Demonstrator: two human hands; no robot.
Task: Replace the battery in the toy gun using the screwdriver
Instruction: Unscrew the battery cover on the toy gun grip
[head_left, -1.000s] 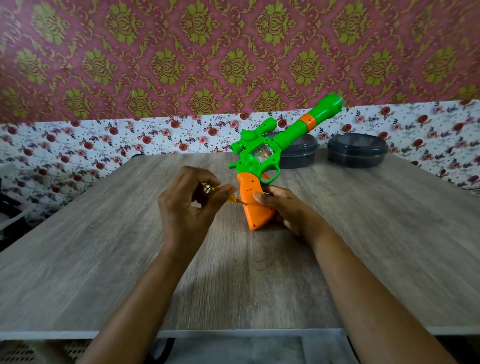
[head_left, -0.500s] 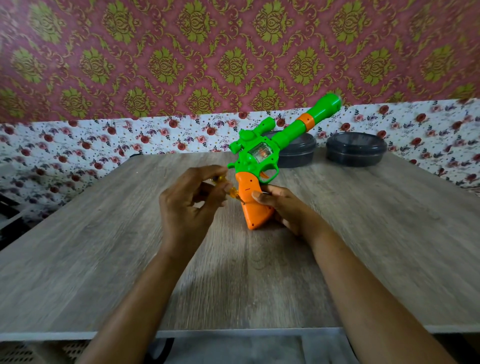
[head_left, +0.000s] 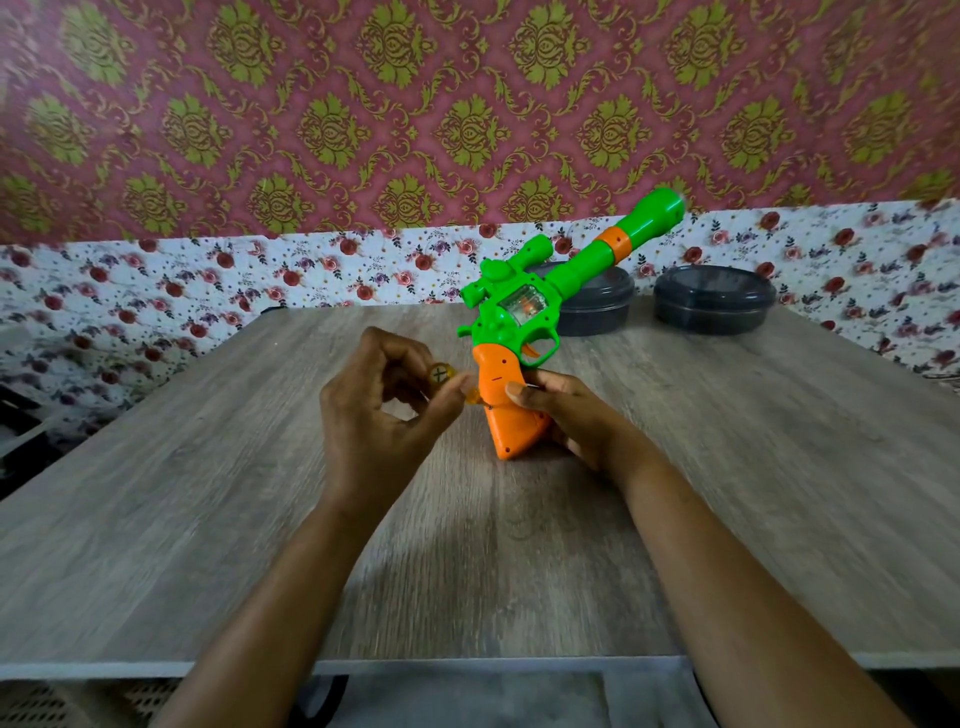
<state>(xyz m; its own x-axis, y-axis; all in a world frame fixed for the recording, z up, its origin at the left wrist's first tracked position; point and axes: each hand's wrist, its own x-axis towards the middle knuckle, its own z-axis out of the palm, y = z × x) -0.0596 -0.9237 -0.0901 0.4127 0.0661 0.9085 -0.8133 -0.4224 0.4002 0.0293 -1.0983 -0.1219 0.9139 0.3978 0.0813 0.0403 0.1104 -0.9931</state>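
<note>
The left hand (head_left: 374, 421) pinches the small amber screwdriver (head_left: 441, 373) between thumb and fingertips. Its fingers have rolled round the handle since a moment ago, so I judge the cover screw is being turned and is not yet out. Just right of that pinch, the tip meets the orange grip of the toy gun (head_left: 519, 317), which stands butt-down on the table (head_left: 208, 519), unmoved. The right hand (head_left: 576, 415) clasps that grip from behind, steadying it. Beyond this hand, two dark lidded containers (head_left: 714, 301) sit clear of the work.
</note>
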